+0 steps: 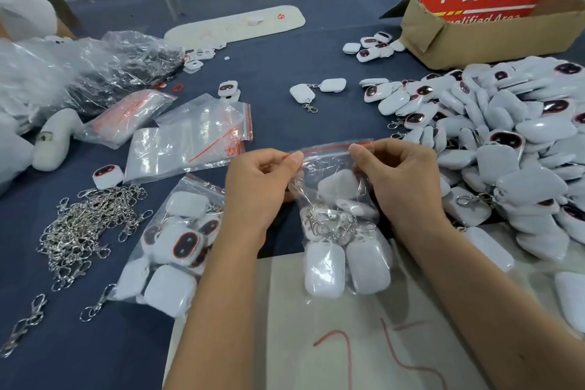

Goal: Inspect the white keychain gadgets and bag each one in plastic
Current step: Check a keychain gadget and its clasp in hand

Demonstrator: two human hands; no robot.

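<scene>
Both hands hold up a clear zip bag [335,199] with a red seal strip, above the table's near edge. My left hand [262,184] pinches the bag's top left corner. My right hand [395,177] pinches its top right corner. Several white keychain gadgets [345,266] with metal clasps lie inside the bag. A second filled bag [171,250] lies to the left of my left forearm. A large heap of loose white gadgets [512,149] covers the right side of the table.
Empty zip bags [190,136] lie ahead on the left. A pile of metal clasp chains [85,228] sits at the left. A cardboard box [487,38] with a red sign stands at the back right. Crumpled plastic [63,73] fills the far left. A pale mat [316,342] lies under my forearms.
</scene>
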